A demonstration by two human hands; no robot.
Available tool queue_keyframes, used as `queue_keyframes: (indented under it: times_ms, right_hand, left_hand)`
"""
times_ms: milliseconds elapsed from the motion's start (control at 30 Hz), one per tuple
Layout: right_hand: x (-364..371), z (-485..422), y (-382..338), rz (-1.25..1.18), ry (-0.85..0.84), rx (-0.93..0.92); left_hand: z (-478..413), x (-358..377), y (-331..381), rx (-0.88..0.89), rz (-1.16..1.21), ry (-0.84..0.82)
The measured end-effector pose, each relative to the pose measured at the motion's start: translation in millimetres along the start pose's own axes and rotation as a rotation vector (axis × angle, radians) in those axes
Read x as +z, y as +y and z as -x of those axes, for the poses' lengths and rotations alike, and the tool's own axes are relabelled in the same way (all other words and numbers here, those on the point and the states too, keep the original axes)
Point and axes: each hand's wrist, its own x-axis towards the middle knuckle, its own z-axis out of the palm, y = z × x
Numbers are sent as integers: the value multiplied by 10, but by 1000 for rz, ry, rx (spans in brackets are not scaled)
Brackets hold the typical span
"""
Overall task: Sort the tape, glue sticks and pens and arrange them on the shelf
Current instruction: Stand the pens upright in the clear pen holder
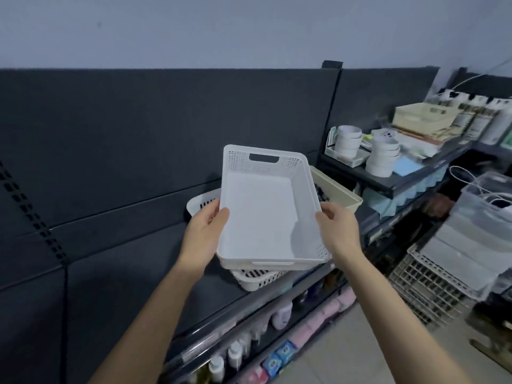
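Note:
I hold an empty white plastic basket (pixel 260 212) in the air in front of the dark shelf (pixel 210 297). My left hand (pixel 205 225) grips its left rim and my right hand (pixel 339 225) grips its right rim. A second tray seems nested under it at the near edge. Below it on the shelf lies a white slotted basket (pixel 257 278). A beige bin (pixel 336 192) with dark items stands just right of it. Stacks of white tape rolls (pixel 383 156) sit on the upper shelf to the right.
Dark back panels (pixel 138 139) fill the left. Lower shelves hold bottles (pixel 235 356) and pink packs (pixel 321 325). At right stand white crates (pixel 432 286), a clear bag (pixel 482 217), a cream box (pixel 424 117) and white bottles (pixel 482 115). The tiled floor (pixel 360 353) lies below right.

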Motion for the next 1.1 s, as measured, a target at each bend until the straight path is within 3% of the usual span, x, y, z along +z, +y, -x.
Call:
queue_keyframes:
  times_ms: [300,500,667,833,1100]
  right_hand:
    - [93,-706,445,-87,-206,-70]
    - [367,-1064,470,-49,-274,-114]
    - [646,-1243,515,131,-394,-218]
    - [798,-1311,619,336,-388,-380]
    - [684,-1625,630,250,-356,-488]
  left_hand:
    - [-224,392,-200,-95,-343,200]
    - [-397,321,-381,-121,-370,261]
    - [-466,177,-557,-164,-416,322]
    - [-664,197,-726,-129,-718,330]
    - [-1055,701,-624,-47,-545,308]
